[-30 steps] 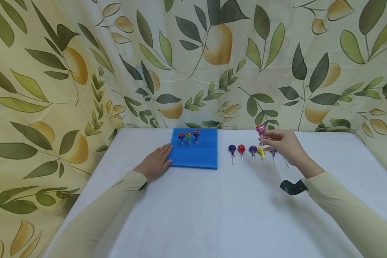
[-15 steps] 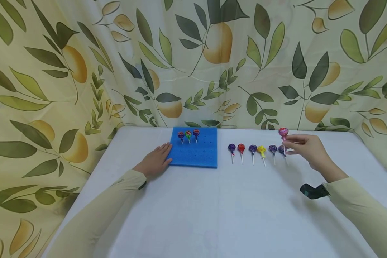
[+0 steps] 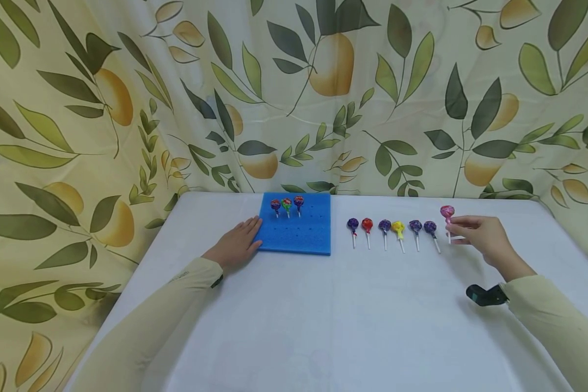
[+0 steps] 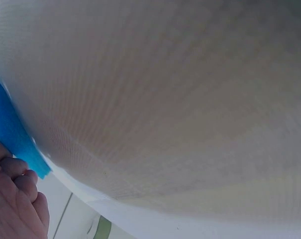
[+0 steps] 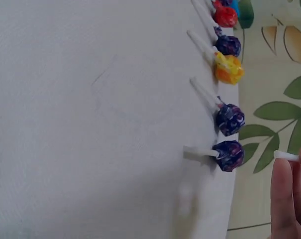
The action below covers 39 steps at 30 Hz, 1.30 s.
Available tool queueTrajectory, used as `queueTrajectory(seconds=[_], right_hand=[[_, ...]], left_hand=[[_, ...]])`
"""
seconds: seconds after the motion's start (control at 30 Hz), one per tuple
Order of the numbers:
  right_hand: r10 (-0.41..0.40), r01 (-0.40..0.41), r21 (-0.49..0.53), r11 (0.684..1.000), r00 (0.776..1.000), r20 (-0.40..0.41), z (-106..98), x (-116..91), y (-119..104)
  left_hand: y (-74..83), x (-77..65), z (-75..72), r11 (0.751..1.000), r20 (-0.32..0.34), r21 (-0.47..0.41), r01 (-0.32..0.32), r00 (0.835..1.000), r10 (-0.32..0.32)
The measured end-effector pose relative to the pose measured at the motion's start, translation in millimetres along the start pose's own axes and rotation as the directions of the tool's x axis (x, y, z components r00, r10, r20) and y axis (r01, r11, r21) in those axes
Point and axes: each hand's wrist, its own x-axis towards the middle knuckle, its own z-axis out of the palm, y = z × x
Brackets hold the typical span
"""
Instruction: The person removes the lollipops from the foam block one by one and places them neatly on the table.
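My right hand (image 3: pixel 485 238) pinches a pink lollipop (image 3: pixel 447 211) by its stick, candy end up, just right of a row of lollipops on the table. In the right wrist view only the white stick end (image 5: pixel 286 156) shows between the fingers. My left hand (image 3: pixel 232 245) lies flat with its fingertips at the left edge of a blue foam board (image 3: pixel 294 239). Three lollipops stand upright in the board's back row: a dark one (image 3: pixel 275 204), a green one (image 3: pixel 286 204) and another dark one (image 3: pixel 299 201). Small holes dot the rest of the board.
The row holds purple lollipops, such as the rightmost one (image 3: pixel 430 227), plus a red lollipop (image 3: pixel 367 224) and a yellow lollipop (image 3: pixel 398 227), sticks toward me. A white cloth covers the table (image 3: pixel 333 316). Behind it hangs a leaf-patterned curtain (image 3: pixel 294 136).
My right hand has carried the pink lollipop rightward, from above the yellow lollipop to beyond the row's right end, and slightly lower. The left hand has stayed put.
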Motion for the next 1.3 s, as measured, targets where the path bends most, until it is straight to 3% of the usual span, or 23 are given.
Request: queueTrajectory(seconds=[0.4,0.7,1.03,1.3], right_hand=[[0.084,-0.084,-0.001,0.996,0.996,0.019,-2,11,25],[0.121,-0.121,-0.123,0.985,0.993,-0.005,-1,16,36],[0.146,-0.145,-0.083,0.986,0.989,0.016,-2,24,41],[0.162,-0.156,-0.120,0.980,0.986,0.040,-1,27,40]], left_hand=[[0.0,-0.6,1.2,1.000,-0.004,-0.005,0.002,1.000,-0.002],[1.0,-1.3,-0.7,1.000,0.002,-0.004,0.008,1.000,-0.008],[1.8,-0.6,-2.0,1.000,0.006,0.006,0.015,1.000,-0.015],[2.1,-0.5,-2.4,1.000,0.022,-0.006,0.027,0.999,-0.027]])
